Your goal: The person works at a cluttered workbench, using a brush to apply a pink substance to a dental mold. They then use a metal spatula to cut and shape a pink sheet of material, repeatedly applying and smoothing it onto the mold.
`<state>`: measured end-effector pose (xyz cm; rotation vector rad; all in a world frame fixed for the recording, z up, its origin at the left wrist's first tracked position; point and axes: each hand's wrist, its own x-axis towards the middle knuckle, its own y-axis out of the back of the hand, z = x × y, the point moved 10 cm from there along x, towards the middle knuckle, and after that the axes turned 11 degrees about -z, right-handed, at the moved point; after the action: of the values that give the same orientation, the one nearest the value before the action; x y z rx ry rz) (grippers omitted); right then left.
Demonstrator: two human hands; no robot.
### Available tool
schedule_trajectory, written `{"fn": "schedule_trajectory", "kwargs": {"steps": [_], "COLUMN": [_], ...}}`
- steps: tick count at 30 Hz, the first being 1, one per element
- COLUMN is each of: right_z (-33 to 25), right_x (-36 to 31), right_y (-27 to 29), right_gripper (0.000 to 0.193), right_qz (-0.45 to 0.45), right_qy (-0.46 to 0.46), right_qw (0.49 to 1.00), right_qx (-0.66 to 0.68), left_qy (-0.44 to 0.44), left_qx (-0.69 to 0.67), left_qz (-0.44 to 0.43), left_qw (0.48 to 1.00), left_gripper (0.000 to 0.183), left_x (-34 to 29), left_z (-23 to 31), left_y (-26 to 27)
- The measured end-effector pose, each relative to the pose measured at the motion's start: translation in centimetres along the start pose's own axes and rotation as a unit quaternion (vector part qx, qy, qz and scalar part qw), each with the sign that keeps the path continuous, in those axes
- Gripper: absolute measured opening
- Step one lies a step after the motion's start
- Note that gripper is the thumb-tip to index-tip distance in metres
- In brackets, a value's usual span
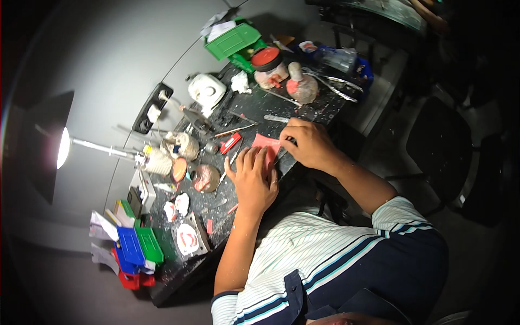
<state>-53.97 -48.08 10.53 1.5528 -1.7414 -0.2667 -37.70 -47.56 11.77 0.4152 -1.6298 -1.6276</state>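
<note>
A thin pink sheet (266, 141), which looks like wax, lies near the table's front edge. My left hand (252, 176) rests palm down over it, fingers stretched out and hiding part of the sheet. At the sheet's right edge my right hand (310, 143) is closed, its fingers curled and the fingertips drawn together. What they pinch, if anything, is hidden. A metal knife blade (276, 118) shows just beyond my right knuckles; whether the hand touches it I cannot tell. Left of the sheet is a red box-shaped piece (231, 143), with a slim tool (234, 157) close to my left fingers.
A round flask (301, 88), a red-lidded jar (267, 58) and a green bin (234, 43) stand at the far side. Several jars, including a glass one (205, 178), crowd the left, beside a lit lamp (64, 148). A dental cast (188, 239) lies near left.
</note>
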Motion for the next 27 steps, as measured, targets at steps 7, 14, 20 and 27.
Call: {"fn": "schedule_trajectory", "kwargs": {"steps": [7,14,20,27], "right_z": [0.0,0.4,-5.0,-10.9], "right_x": [0.2,0.4,0.0,0.0], "right_y": [0.5,2.8,1.6,-3.1], "right_gripper": [0.004,0.008,0.002,0.013], "right_qz": [0.030,0.100,-0.033,-0.111], "right_qy": [0.014,0.025,0.088,0.174], "right_qw": [0.999,0.991,0.992,0.973], "right_qx": [0.022,0.089,0.087,0.101], "left_qy": [-0.004,0.007,-0.056,0.001], "left_qx": [-0.011,-0.023,0.045,-0.001], "left_qz": [-0.001,0.060,0.180,0.279], "left_qw": [1.000,0.998,0.981,0.960], "left_gripper": [0.047,0.053,0.044,0.010], "left_x": [0.1,-0.4,-1.3,-5.1], "left_z": [0.4,-0.1,2.2,-4.2], "left_y": [0.2,1.1,4.7,12.9]}}
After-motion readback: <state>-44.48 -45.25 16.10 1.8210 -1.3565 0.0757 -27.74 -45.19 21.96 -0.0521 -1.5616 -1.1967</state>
